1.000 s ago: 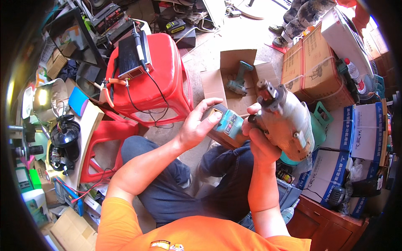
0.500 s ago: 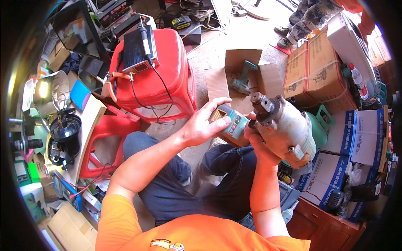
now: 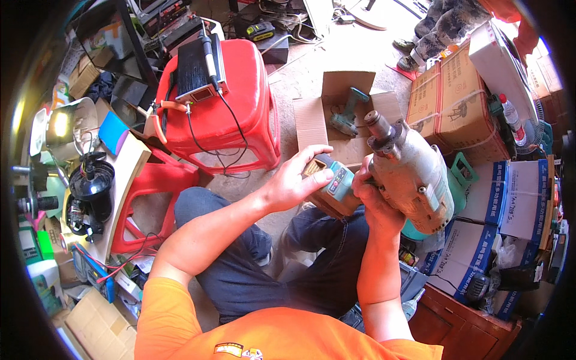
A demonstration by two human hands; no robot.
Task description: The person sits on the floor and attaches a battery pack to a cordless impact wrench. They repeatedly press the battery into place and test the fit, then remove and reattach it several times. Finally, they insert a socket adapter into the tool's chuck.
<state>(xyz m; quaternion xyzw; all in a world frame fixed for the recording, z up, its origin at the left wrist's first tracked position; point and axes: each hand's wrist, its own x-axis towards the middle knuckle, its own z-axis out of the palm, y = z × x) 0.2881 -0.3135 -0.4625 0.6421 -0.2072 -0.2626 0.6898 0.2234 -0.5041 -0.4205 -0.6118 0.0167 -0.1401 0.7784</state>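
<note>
**Worn power tool [image 3: 414,174] held up near an open cardboard box [image 3: 310,123]**

Head view: right of the box and nearer the wearer, the right hand [image 3: 380,203] has its grip clamped round the power tool. Just nearer than the box, the left hand [image 3: 295,180] has its grip clamped on a teal block [image 3: 340,180]; their join is hidden. The step looks like steadying both; the next move would call for firm support.

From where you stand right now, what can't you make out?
All in the head view:
Impact wrench: grip mostly hidden by the right hand.
Left hand: some fingers hidden behind the teal battery pack.
Standing person: head cut off by the picture's upper edge.
Strapped carton: contents hidden by its walls.
Control panel on the pack: markings too small.
</note>
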